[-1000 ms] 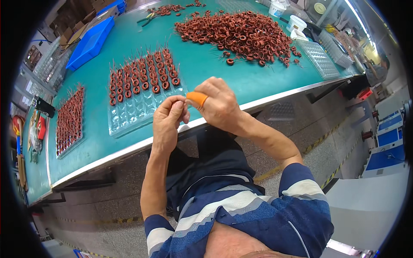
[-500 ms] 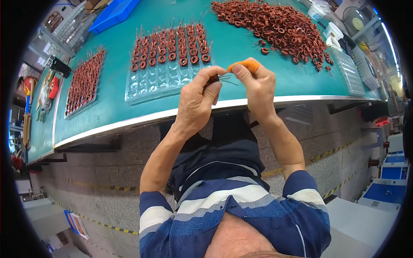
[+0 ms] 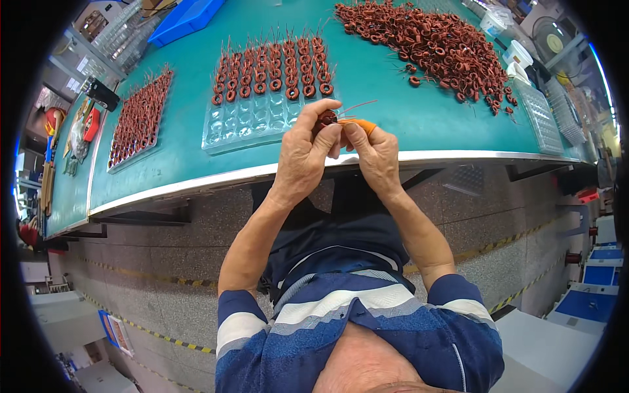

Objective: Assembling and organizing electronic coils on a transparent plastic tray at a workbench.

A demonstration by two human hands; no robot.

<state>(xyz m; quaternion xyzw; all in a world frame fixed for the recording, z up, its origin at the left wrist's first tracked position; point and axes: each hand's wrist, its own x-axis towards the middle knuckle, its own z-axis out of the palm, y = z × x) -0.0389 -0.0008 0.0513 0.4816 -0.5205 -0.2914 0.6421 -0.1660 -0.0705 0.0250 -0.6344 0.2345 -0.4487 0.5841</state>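
Both hands (image 3: pixel 337 147) pinching copper coil (image 3: pixel 327 118), between fingertips

A small reddish-brown wound ring coil (image 3: pixel 327 118) was held up between the fingertips of both hands, just above the near table edge. Thin copper leads were seen sticking out up and to the right. An orange piece (image 3: pixel 364 124), possibly a finger cot, was pressed against it.
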